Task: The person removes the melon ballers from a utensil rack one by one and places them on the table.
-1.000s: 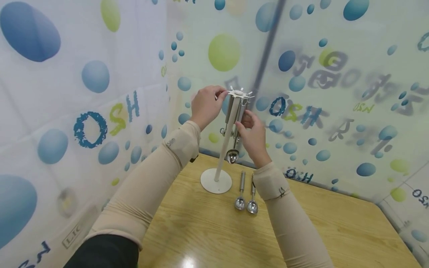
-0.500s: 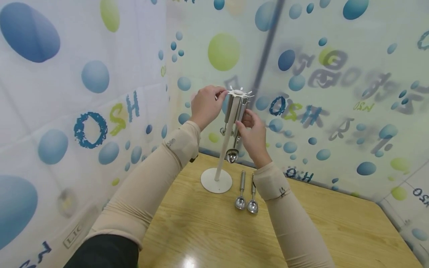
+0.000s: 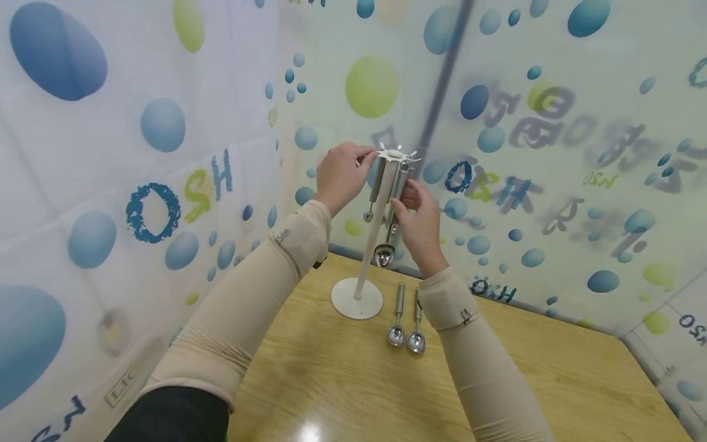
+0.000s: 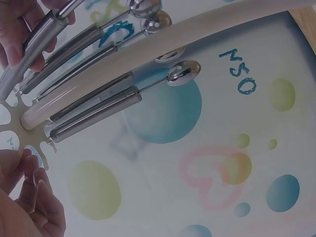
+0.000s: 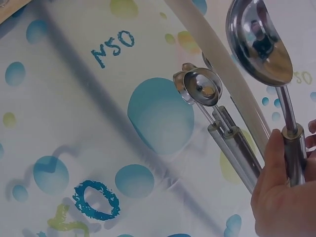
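Left grip (image 4: 30,200) pinches a slotted pale holder (image 4: 32,137) on a slanting pole (image 4: 148,54).
Right grip (image 4: 14,29) holds a steel handle (image 4: 37,48) whose far end passes out of view at the top. Metal scoops (image 4: 96,115) hang from the holder on both sides of the pole; a spotted sheet (image 4: 148,197) lies behind, and a wooden bench (image 4: 305,17) shows at upper right.

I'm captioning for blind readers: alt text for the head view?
A person's left hand pinches the top of a white stand; the right hand holds a metal scoop bowl-down beside it. Two more scoops lie on the table.
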The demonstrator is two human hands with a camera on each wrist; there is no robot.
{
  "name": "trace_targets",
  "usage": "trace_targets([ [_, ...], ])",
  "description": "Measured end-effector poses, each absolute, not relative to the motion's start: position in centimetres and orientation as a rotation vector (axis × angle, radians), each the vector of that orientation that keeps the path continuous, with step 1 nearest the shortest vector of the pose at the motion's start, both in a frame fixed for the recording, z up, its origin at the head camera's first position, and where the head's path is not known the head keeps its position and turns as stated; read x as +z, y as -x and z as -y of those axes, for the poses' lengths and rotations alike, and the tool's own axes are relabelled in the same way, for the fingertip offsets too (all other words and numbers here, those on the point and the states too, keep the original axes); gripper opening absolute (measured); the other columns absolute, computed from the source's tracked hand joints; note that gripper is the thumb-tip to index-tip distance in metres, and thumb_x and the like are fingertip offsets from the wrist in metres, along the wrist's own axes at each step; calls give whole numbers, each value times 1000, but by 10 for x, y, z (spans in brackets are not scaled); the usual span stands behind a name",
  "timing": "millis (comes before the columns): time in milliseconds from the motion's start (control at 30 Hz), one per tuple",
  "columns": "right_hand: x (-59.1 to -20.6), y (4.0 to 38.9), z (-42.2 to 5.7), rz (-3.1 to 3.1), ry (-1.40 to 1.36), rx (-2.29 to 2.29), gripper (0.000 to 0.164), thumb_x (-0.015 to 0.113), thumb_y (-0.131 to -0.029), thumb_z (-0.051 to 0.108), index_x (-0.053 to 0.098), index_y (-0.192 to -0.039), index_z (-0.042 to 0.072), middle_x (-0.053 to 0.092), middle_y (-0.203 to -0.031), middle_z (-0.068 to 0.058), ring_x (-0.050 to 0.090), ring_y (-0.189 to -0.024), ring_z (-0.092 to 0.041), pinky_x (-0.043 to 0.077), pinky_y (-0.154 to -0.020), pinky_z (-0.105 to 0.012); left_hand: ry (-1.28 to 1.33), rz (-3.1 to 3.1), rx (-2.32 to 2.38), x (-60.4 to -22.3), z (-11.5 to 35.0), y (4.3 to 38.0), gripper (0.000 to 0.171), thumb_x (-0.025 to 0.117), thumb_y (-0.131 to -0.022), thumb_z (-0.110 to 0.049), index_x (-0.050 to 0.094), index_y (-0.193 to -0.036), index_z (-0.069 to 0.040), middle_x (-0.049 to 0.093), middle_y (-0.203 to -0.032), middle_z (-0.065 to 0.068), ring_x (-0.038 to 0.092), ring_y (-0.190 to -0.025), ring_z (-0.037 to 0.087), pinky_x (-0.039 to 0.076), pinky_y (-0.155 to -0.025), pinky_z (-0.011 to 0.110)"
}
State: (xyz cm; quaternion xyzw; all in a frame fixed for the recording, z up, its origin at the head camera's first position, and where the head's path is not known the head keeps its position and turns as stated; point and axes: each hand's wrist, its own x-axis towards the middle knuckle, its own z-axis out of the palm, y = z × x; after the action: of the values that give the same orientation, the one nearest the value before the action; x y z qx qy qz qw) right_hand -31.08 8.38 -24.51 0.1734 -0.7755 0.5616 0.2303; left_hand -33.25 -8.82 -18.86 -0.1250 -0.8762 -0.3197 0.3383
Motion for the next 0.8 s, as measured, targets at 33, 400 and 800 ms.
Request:
trace_targets([
  [33,-245,311,-84,2130,-475,1540,49,67,-99,12,51,-146,5,65,-124,-16,63,-108,-26,55,-87,-40,326,2280,-827,-189,88,332,31,60,-104,-35,74,-126,-19,73,-103,-1,60,-84,14,47,-79,37],
  [400,-247,308,-87,2109,-497,1497,47,67,-99,12,53,-144,5,66,-123,-15,64,-107,-26,56,-83,-39,324,2285,-834,-188,88,333,31,59,-104,-35,74,-126,-19,74,-106,-1,61,-83,14,47,-79,36],
  [800,-251,305,-94,2115,-496,1523,47,67,-99,14,53,-143,5,66,-124,-14,64,-105,-23,57,-78,-31,321,2292,-827,-188,87,331,31,59,-104,-35,73,-127,-18,73,-108,1,62,-85,15,48,-73,33],
])
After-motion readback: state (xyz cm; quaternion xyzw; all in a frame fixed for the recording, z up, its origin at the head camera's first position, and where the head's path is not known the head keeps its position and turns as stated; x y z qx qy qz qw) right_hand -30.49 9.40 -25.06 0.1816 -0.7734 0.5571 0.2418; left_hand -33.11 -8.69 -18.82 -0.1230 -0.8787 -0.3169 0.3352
